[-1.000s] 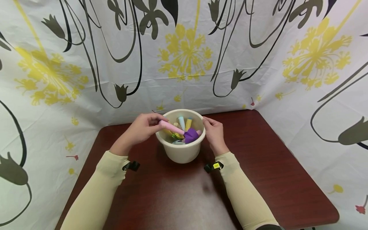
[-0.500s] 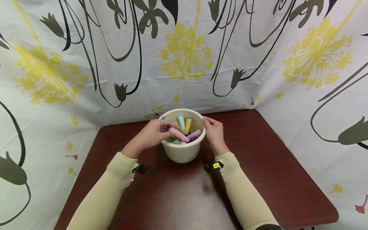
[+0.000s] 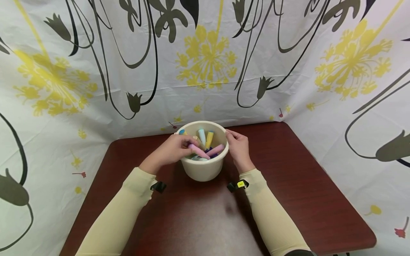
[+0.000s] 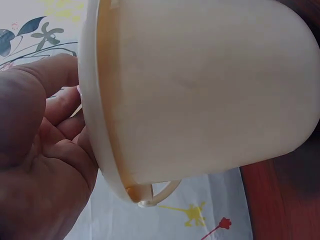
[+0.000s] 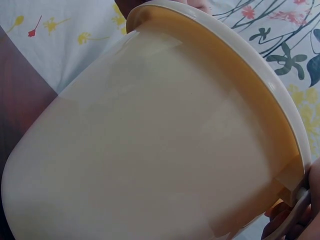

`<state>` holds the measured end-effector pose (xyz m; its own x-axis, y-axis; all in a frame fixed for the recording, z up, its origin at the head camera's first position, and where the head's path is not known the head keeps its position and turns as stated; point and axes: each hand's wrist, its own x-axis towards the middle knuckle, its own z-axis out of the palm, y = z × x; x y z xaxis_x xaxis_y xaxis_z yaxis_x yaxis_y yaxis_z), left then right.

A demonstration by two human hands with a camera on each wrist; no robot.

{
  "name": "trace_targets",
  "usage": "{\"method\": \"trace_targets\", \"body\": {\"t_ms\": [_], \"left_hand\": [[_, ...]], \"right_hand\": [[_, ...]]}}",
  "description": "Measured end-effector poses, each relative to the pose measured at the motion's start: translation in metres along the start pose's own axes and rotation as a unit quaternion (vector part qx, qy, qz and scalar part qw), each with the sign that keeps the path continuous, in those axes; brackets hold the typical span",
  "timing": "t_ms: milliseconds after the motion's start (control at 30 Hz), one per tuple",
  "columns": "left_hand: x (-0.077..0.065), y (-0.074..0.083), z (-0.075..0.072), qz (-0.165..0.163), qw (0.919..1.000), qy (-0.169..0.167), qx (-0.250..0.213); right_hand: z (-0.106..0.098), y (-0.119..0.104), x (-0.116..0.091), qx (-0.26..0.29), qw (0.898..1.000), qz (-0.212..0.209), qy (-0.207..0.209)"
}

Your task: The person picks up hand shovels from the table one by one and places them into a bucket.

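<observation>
A cream plastic bucket [image 3: 202,172] stands upright on the table, holding several bright-coloured pieces. My left hand [image 3: 171,151] reaches over the bucket's left rim and pinches a pink stick-like piece [image 3: 199,151], whose far end lies among the contents. Its kind is unclear. Another pink stick [image 3: 216,150] rests beside it, with something purple partly hidden beneath. My right hand [image 3: 237,147] grips the bucket's right rim at the handle mount. In the left wrist view, the left hand [image 4: 47,145] is against the rim, which hides its fingertips.
Inside the bucket stand a light blue stick [image 3: 202,136] and a yellow stick [image 3: 209,139] with a blue end. The dark red table [image 3: 288,185] extends on both sides. A patterned white curtain [image 3: 205,103] hangs behind the table and along its sides.
My left hand has moved right and down into the bucket with the pink stick. The purple piece at the stick's far end is now mostly hidden. My right hand has stayed put.
</observation>
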<state>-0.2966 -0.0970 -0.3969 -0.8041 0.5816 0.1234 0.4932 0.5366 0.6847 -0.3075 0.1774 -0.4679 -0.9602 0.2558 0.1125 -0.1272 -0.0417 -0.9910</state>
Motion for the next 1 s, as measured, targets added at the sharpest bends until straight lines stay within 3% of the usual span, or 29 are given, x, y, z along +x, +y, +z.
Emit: {"method": "trace_targets", "body": {"t_ms": [400, 800, 1000], "left_hand": [[0.0034, -0.0001, -0.0002, 0.008, 0.9975, -0.005, 0.07], [0.0036, 0.0031, 0.0012, 0.009, 0.9843, 0.016, 0.175], [0.002, 0.0038, 0.0013, -0.001, 0.979, 0.033, 0.201]], "right_hand": [[0.0004, -0.0014, -0.0015, 0.0, 1.0, 0.005, -0.001], [0.0013, -0.0012, -0.0004, 0.003, 1.0, 0.0, 0.003], [0.001, -0.0009, 0.0002, 0.001, 1.0, 0.002, 0.002]]}}
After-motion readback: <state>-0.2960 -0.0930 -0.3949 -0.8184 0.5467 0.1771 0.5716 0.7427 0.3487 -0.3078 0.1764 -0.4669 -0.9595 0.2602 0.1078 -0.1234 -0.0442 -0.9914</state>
